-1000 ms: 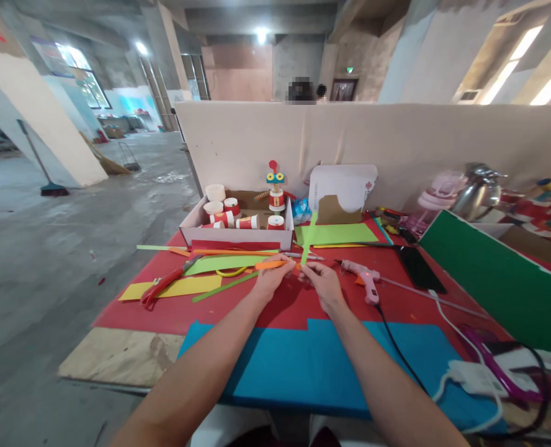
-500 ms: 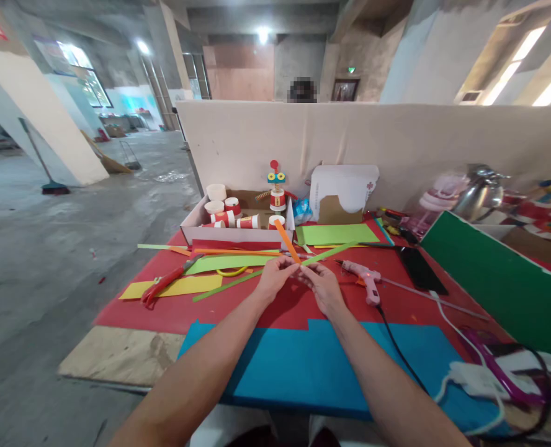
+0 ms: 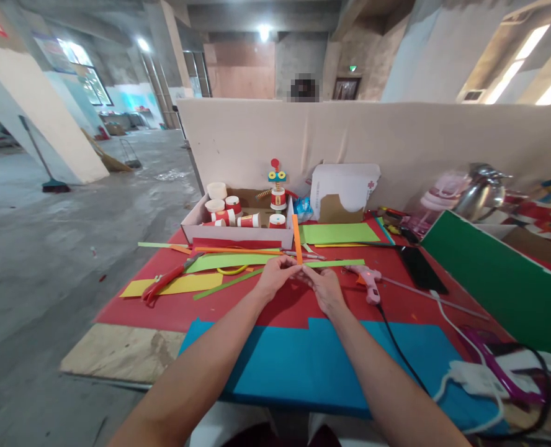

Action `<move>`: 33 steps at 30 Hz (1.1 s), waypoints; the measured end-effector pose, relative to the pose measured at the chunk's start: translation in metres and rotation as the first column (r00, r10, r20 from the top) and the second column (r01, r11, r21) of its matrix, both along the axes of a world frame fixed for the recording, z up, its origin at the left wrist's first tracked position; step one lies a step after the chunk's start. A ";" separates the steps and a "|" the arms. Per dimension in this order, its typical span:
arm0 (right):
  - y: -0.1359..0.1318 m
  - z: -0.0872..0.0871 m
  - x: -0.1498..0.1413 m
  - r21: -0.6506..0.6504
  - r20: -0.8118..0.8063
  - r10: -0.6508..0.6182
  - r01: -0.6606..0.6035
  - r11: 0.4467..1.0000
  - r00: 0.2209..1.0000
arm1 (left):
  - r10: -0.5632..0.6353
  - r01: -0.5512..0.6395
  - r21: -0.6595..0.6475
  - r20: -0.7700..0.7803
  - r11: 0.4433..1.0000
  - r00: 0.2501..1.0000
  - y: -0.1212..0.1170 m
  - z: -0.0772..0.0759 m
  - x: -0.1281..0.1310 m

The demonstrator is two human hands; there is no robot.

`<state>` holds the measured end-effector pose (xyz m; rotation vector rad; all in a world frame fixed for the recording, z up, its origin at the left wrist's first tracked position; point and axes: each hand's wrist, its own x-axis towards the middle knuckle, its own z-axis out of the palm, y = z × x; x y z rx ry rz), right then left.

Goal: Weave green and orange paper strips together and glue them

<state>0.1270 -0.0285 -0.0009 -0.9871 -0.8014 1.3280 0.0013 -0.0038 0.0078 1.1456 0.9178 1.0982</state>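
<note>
**Fingertips meet where an orange strip and a green strip join**

The left hand is closed in a pinch, thumb and fingers gripping at the near end of the strips. The right hand pinches right beside it, the fingertips of both nearly touching. The orange strip stands up from between them, pointing away from the person; the green strip runs out to the right, roughly level, its far end overlapping the nozzle of a pink glue gun (whether the two touch, I cannot tell). Which hand grips which strip is hidden by the fingers.

Just left of the left hand, a narrow dark-green strip lies slantwise on the red tabletop. Farther left are a light-green sheet, a yellow strip and a red-handled tool lying partly over the yellow one. Blue sheets cover the near edge, under the forearms.

Beyond the hands sits a shallow box of paper cups, some upright and some on their sides, with a spring-necked figure rising among them. Out to the right, past the glue gun, lie a black phone and a tilted green board. A pale partition stands behind everything on the table.
</note>
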 end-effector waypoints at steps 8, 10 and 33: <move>0.002 0.000 0.004 0.013 0.002 -0.009 0.009 1.000 1.000 | 0.069 -0.068 -0.024 0.014 0.997 0.998 0.003 0.000 -0.002; 0.004 -0.001 0.006 -0.026 -0.084 0.044 -0.046 0.999 0.995 | 0.064 -0.063 -0.028 0.057 0.998 0.996 0.003 0.001 -0.003; 0.003 -0.003 0.007 -0.033 -0.150 0.158 -0.164 0.986 0.976 | 0.015 -0.014 -0.028 0.032 1.000 0.999 0.002 -0.002 -0.001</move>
